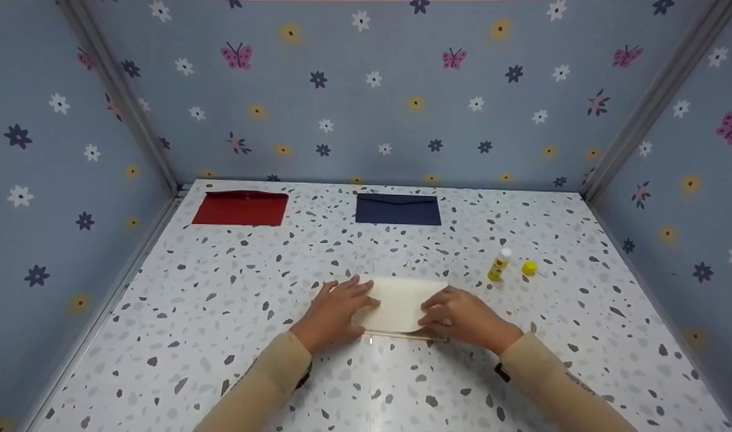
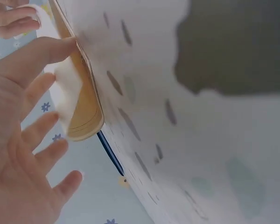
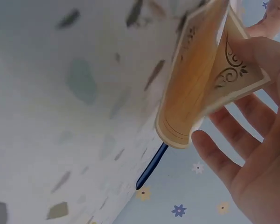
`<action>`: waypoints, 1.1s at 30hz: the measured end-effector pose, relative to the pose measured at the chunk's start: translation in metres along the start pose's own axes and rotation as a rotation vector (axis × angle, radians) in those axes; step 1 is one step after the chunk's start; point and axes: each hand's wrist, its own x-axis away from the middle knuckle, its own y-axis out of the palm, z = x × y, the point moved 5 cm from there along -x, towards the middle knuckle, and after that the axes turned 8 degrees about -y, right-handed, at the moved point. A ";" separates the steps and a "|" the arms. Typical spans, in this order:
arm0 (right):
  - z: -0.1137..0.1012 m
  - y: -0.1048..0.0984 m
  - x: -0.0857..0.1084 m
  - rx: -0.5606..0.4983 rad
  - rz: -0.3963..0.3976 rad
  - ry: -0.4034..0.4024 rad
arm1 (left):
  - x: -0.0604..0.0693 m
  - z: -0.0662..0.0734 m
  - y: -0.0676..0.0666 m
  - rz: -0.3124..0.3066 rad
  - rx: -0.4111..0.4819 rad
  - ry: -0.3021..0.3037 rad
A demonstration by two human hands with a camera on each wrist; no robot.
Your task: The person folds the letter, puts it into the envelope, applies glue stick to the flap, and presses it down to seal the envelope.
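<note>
Card (image 1: 396, 302) lies long-axis left-right, right hand (image 1: 467, 317) pinching its raised near-right corner, left hand (image 1: 335, 311) spread loosely at its left end, fingertip contact unclear.

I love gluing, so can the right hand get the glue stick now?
Probably yes. The glue stick is ahead of the right hand, with nothing seen blocking the way, though that hand would first need to let go of the cream card.
</note>
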 end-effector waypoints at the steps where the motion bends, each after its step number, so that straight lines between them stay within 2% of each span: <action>1: -0.001 0.002 0.001 0.002 -0.005 -0.003 | 0.000 -0.001 0.001 -0.022 0.004 -0.003; 5: -0.002 0.008 0.003 0.003 -0.006 -0.037 | 0.000 -0.003 0.002 -0.063 0.019 0.010; 9: -0.004 0.012 0.005 -0.021 -0.010 -0.043 | 0.000 -0.006 0.002 -0.070 0.008 0.028; 16: -0.003 0.017 0.007 -0.050 -0.062 0.013 | 0.001 -0.008 0.001 -0.064 -0.035 0.063; 24: 0.000 0.019 0.009 -0.120 -0.104 0.118 | 0.002 -0.008 0.004 -0.095 -0.024 0.054; 33: -0.001 0.016 0.009 -0.121 -0.115 0.144 | 0.003 -0.004 0.003 -0.116 -0.031 0.078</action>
